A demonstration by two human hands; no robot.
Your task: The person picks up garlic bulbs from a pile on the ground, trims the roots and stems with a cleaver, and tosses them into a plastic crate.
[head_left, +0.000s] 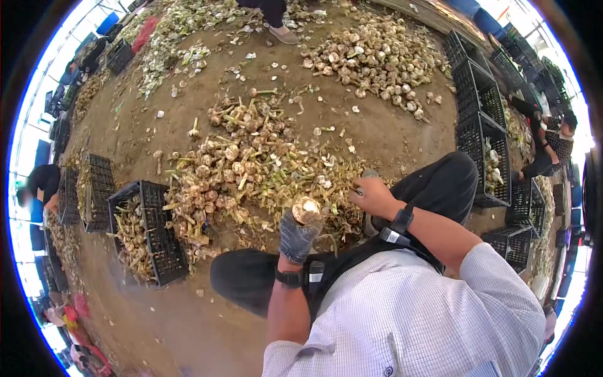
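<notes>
My left hand (296, 239), in a grey glove, is closed around a garlic bulb (306, 210) that shows pale and bright at its top. To its right my bare right hand (372, 196) is closed, with a small dark tool partly showing at its fingers; most of that tool is hidden. Beyond both hands lies a heap of garlic bulbs with stems (232, 166). Cut stems and leaves (295, 182) cover the ground just past my hands, between my bent knees.
A black crate (164, 242) with garlic stands at the left. Another garlic pile (377, 56) lies at the upper right, near stacked black crates (477, 94). A person's foot (284, 34) is at the top. Other people sit at the right (553, 144) and left (45, 185).
</notes>
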